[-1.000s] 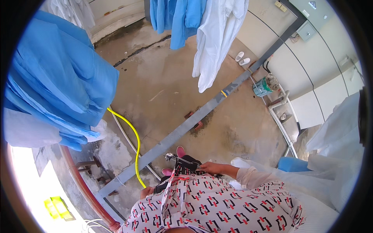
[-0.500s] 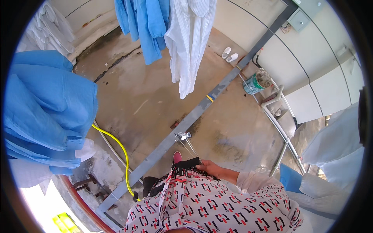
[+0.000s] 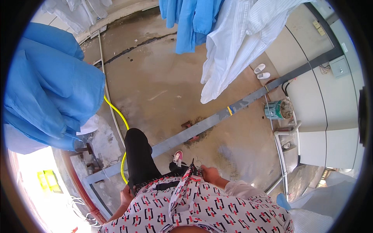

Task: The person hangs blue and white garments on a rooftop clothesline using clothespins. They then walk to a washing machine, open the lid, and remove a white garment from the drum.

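Note:
Just in front of my waist, my right hand [image 3: 210, 174] is closed, with its fingers turned in against the hem of a white top with a black-and-red pattern [image 3: 217, 202]. Thin wire [image 3: 198, 160] and a bit of dark material show beside those fingers, but what they grip is mostly hidden. At the left side of the top, my left hand [image 3: 126, 196] is curled against the dark hem. Its fingertips are partly covered. My leg in black trousers [image 3: 138, 153] is raised between the hands, and a pink shoe [image 3: 178, 156] shows below.
Blue garments [image 3: 58, 85] hang at left, with a white striped garment [image 3: 233, 50] ahead. A grey beam [image 3: 206, 128] crosses diagonally above the wet floor. A yellow hose [image 3: 117, 111] runs at left. A bucket [image 3: 274, 110], pipes [image 3: 280, 155] and white shoes [image 3: 261, 71] are at right.
The view has shifted, and my black-trousered leg has come up. My left hand has come into view at the hem. The wires dangling from my right hand are now mostly out of sight.

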